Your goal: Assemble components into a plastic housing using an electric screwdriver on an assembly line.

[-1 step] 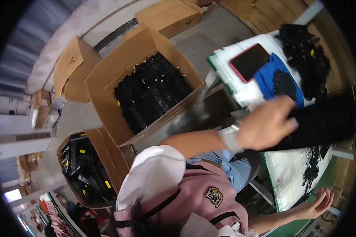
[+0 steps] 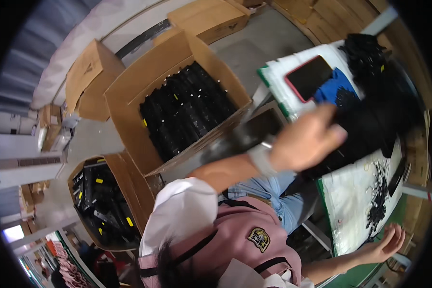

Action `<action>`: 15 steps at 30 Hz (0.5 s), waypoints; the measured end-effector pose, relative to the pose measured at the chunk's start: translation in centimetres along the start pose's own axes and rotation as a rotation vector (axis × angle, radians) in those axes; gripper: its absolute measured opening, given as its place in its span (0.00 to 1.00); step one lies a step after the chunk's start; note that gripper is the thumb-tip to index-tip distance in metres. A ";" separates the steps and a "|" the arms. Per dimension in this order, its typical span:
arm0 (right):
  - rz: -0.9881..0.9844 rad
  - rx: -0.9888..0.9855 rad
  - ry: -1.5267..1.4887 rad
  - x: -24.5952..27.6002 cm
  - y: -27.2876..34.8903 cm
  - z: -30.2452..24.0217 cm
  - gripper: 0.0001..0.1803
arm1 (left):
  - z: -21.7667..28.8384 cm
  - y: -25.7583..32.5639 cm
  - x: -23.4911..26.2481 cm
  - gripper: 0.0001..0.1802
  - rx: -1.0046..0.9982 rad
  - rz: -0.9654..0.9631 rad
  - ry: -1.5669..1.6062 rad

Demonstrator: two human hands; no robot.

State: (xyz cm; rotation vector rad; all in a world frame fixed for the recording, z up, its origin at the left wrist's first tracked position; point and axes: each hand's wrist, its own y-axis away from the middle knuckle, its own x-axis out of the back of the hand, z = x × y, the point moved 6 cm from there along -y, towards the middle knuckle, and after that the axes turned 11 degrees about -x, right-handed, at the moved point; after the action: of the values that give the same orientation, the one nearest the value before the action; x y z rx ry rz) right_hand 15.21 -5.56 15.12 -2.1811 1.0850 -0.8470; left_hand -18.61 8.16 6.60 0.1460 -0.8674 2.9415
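Note:
My left hand (image 2: 305, 139), blurred by motion and wearing a pale wristband, is closed at the near end of a long, dark black piece (image 2: 369, 127). That piece stretches over the white-topped table to the right; its kind is too blurred to make out. Beyond it lie a blue cloth (image 2: 335, 89) with small black pieces on it and a phone with a red edge (image 2: 309, 78). Lower right, my right hand (image 2: 391, 242) is held beside the table with loosely curled fingers and nothing visible in it. Near it, small black pieces (image 2: 378, 201) are scattered on the white tabletop (image 2: 343, 206).
A big open carton (image 2: 125, 103) holds rows of black packed items (image 2: 185, 113). Below it stands another carton (image 2: 129, 192) with black, yellow-tagged items. Closed boxes (image 2: 89, 79) stand behind. A heap of black pieces (image 2: 365, 57) lies at the table's far end.
My left hand has shifted left and slightly up. The black piece now lies more slanted over the table, covering part of the blue cloth. My right hand has barely moved.

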 end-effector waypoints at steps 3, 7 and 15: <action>-0.266 0.063 -0.052 -6.4 1.6 -2.7 0.17 | -7.5 7.1 11.8 0.19 0.373 0.396 0.299; -0.568 0.020 -0.140 -13.3 4.5 -3.0 0.19 | -18.6 21.1 23.4 0.18 0.681 0.812 0.347; -0.761 0.067 0.118 -20.9 10.6 -6.1 0.18 | -34.8 35.9 40.5 0.40 0.969 1.047 -0.213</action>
State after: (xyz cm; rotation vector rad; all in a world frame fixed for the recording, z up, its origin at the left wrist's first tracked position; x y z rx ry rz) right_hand -4.34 5.14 5.57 -2.5239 0.2268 -1.3131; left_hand -64.72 -1.34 -37.25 0.0455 0.8808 4.0500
